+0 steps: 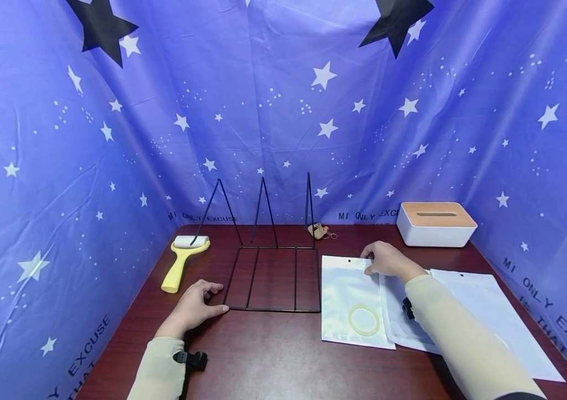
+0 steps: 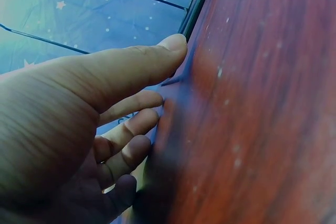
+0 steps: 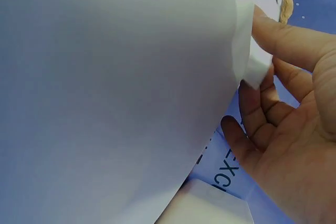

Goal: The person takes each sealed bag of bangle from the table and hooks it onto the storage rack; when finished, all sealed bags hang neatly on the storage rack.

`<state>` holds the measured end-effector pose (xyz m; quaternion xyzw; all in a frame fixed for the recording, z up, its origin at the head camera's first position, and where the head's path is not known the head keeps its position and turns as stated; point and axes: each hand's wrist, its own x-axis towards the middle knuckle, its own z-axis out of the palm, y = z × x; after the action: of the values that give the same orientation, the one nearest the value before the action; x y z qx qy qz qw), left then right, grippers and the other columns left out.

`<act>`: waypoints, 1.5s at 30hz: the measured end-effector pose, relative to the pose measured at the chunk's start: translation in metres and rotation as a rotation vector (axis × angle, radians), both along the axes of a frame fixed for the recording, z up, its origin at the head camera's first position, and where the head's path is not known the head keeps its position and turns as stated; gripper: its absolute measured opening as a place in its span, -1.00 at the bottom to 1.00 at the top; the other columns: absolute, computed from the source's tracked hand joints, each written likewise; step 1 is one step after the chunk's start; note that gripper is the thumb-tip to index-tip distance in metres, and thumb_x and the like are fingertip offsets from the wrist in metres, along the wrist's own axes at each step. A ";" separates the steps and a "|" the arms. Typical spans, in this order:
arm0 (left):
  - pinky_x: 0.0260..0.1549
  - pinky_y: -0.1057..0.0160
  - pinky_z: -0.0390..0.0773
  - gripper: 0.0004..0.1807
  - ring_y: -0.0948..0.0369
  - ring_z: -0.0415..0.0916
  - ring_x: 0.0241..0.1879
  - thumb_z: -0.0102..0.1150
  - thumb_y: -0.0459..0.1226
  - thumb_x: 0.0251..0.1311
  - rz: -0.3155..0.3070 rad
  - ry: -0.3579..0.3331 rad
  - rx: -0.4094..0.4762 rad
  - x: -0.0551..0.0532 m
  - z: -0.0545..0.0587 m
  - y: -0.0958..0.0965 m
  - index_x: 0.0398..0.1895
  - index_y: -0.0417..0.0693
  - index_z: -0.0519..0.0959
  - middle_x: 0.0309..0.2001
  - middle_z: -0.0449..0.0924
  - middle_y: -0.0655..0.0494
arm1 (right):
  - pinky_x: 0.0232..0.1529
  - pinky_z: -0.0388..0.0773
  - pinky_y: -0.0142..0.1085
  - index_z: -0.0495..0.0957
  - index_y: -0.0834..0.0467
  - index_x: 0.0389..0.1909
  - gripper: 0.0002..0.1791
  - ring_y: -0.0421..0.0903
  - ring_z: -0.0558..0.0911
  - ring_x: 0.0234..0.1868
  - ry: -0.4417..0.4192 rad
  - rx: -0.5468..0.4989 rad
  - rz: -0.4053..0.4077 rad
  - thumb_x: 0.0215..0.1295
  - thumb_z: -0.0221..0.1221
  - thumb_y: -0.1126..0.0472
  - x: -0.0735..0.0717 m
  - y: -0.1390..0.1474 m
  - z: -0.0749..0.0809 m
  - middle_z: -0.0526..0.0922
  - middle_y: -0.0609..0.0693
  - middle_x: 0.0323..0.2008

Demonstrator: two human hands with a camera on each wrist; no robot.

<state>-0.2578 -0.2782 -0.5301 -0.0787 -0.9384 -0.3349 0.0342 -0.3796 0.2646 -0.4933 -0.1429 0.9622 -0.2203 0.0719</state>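
A black wire rack [image 1: 295, 278] with several upright triangular dividers stands on the table. My left hand [image 1: 194, 305] is at its front left corner, the thumb tip touching the wire and the other fingers loosely bent beside it. In the left wrist view the thumb [image 2: 142, 69] lies against the dark rod. My right hand [image 1: 388, 260] pinches the top right corner of a white zip bag [image 1: 345, 294] printed with a pale yellow ring. The right wrist view shows the bag's corner [image 3: 258, 64] between thumb and fingers.
More white bags [image 1: 488, 311] lie overlapping at the right. A white tissue box [image 1: 435, 230] with a wooden lid stands at the back right. A yellow-handled lint roller [image 1: 178, 269] lies left of the rack. A small tan keychain [image 1: 317, 231] sits behind it. Starry blue curtains [image 1: 283, 111] enclose the table.
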 end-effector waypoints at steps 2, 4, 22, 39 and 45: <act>0.01 0.01 0.50 -0.41 0.12 0.49 -0.06 0.69 -0.08 -0.01 0.000 -0.003 -0.003 0.000 0.000 -0.001 0.13 0.00 0.72 -0.06 0.58 0.16 | -0.09 0.50 -0.05 0.74 0.11 -0.24 -0.70 0.01 0.53 -0.22 0.000 0.002 -0.014 0.01 0.60 0.25 0.001 -0.001 0.001 0.64 -0.01 -0.28; 0.00 0.01 0.51 -0.40 0.12 0.49 -0.06 0.68 -0.07 0.00 -0.002 -0.006 -0.005 0.000 -0.001 -0.001 0.14 0.01 0.72 -0.05 0.57 0.16 | -0.14 0.47 -0.08 0.71 0.06 -0.31 -0.75 -0.01 0.52 -0.25 -0.002 -0.001 -0.030 0.04 0.59 0.25 0.002 -0.003 0.002 0.61 -0.04 -0.32; 0.01 0.01 0.50 -0.40 0.13 0.48 -0.05 0.69 -0.05 -0.01 0.004 -0.012 -0.006 0.000 0.000 0.000 0.14 0.05 0.72 -0.04 0.57 0.17 | -0.24 0.46 -0.13 0.64 0.09 -0.29 -0.92 -0.03 0.52 -0.29 0.013 -0.247 0.031 0.37 0.38 0.25 0.015 -0.004 0.028 0.62 -0.02 -0.29; 0.01 0.01 0.49 -0.43 0.13 0.47 -0.07 0.70 -0.10 -0.02 -0.002 -0.013 0.010 0.002 0.000 0.002 0.13 0.08 0.74 -0.05 0.57 0.17 | -0.37 0.48 -0.15 0.63 0.06 -0.16 -0.86 -0.02 0.48 -0.40 0.087 -0.443 0.007 0.43 0.36 0.10 0.050 -0.007 0.056 0.60 0.02 -0.32; 0.02 0.01 0.50 -0.42 0.13 0.49 -0.06 0.70 -0.10 -0.02 -0.005 -0.003 0.007 0.001 -0.001 0.002 0.12 0.07 0.73 -0.06 0.57 0.18 | -0.48 0.42 -0.24 0.62 0.12 -0.11 -0.83 -0.12 0.41 -0.52 0.134 -0.505 0.012 0.43 0.36 0.14 0.063 -0.008 0.072 0.48 0.00 -0.49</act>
<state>-0.2568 -0.2764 -0.5308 -0.0806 -0.9370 -0.3384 0.0323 -0.3169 0.2566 -0.4213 -0.1765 0.8785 -0.4430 -0.0285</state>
